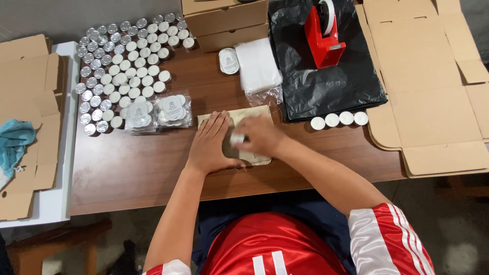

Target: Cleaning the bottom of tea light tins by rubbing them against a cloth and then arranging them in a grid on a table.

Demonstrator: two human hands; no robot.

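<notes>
Brown worktop (142,168), wood grain, everything on it. Flat cardboard blanks (433,86) far right, more cardboard (28,102) on the left side table. Black plastic sheet (326,76) upper right, red tape dispenser (322,38) sitting on it. Two closed cardboard boxes (224,23) stacked top centre. Big cluster of small white tealights (122,66) upper left; two clear packs of tealights (158,112) just beside the cluster. Row of four loose tealights (339,120) at the sheet's front edge.

Beige pouch (239,137) lies flat at centre, near my edge of the worktop, long axis running away from me, top end pointing at the boxes. My left hand (211,145) is open, palm flat on the pouch's left half. My right hand (260,135) is blurred, curled over the pouch's right half; grip on the small white piece under it — cannot tell.
</notes>
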